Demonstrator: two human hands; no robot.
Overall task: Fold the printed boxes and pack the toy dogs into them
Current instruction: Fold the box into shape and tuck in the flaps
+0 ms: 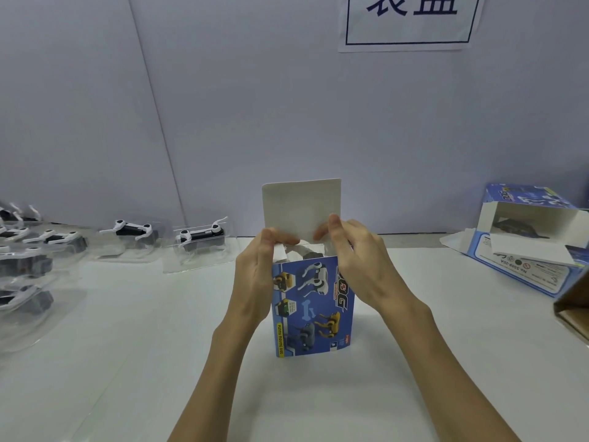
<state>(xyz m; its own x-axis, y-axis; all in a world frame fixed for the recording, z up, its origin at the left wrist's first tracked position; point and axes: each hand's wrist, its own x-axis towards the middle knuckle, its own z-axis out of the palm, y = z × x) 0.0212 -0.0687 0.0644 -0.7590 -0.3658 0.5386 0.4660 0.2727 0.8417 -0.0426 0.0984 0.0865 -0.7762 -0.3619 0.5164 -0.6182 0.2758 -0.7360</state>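
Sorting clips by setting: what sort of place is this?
Probably a packing station: toy dogs in clear trays lined up on a white table, printed boxes, and a posted sign on the wall.

Upright blue box (314, 306), flap raised

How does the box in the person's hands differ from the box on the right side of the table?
The held box stands upright, gripped by the left hand and right hand; the right-side box lies on its side, untouched. The held box's top flap points up; the other's open end faces the camera, something dark inside. Both are blue printed cartons, unclosed.
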